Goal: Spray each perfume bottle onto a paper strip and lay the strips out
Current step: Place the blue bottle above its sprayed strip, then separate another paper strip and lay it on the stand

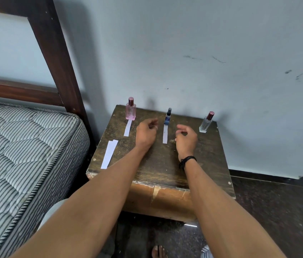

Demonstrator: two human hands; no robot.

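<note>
hovering left hand [146, 134] and right hand [186, 140], loosely curled, empty. likely needing just one spare strip [109, 153] for the clear bottle [205, 123].

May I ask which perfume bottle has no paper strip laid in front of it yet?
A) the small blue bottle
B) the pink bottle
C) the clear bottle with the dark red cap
C: the table in front of the clear bottle is bare, while the left strip lies before the pink bottle and the middle strip before the small blue bottle.
</note>
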